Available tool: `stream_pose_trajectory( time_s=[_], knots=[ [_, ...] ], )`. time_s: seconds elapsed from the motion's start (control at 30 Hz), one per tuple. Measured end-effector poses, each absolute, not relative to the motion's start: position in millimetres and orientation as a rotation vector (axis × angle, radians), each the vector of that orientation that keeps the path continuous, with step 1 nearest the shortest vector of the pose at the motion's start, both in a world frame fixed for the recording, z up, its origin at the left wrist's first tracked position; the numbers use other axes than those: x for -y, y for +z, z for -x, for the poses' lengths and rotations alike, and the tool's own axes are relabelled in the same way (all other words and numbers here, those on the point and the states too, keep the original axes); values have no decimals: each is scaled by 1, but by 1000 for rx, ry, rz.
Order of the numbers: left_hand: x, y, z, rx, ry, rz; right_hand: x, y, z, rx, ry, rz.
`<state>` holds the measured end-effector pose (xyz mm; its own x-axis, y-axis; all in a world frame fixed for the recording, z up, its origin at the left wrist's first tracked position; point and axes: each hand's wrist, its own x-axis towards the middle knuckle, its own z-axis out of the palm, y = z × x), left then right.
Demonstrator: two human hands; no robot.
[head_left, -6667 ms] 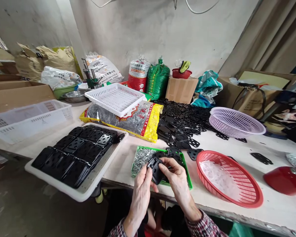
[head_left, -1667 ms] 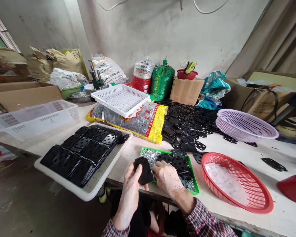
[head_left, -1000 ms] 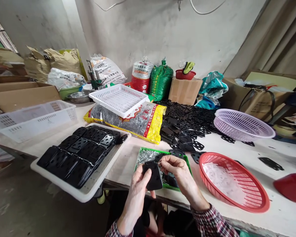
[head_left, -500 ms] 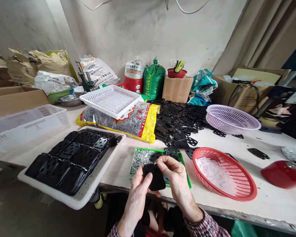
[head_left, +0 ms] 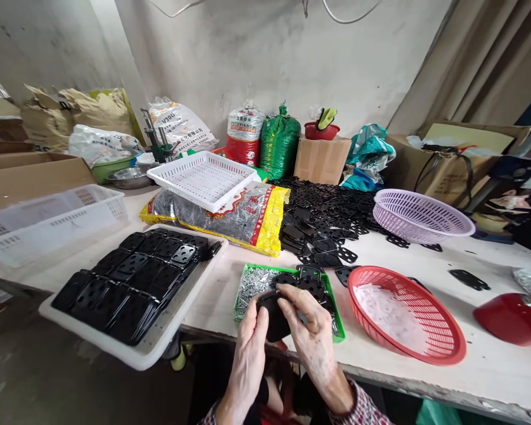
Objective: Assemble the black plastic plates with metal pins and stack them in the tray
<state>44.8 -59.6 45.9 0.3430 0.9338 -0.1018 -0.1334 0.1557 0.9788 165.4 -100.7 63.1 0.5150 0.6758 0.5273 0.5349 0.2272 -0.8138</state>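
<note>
My left hand and my right hand meet at the table's near edge, both closed round one black plastic plate. The plate is held over the front of a small green tray that holds silver screws and several more black plates. My right fingers press on the plate's top; whether they pinch a screw is hidden. A white tray on the left carries rows of stacked black plates.
A red basket with white bits sits right of the green tray, a lilac basket behind it. A heap of loose black plates, a yellow sack under a white basket, and a red bowl crowd the table.
My right hand dipped into the green tray, then came back onto the black plate. Both hands now hold the plate lower and closer together.
</note>
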Motion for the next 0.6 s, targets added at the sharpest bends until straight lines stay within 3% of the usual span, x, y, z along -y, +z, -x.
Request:
stream_pose_trajectory(
  time_s=[0.23, 0.47, 0.6],
  knots=[
    [58, 52, -39, -337, 762, -651, 103, 73, -167, 1381, -17, 1424],
    [49, 49, -28, -398, 883, -747, 92, 74, -165, 1656, -170, 1475],
    [35, 53, -18, -607, 1035, -931, 81, 75, -174, 1767, -32, 1834]
  ],
)
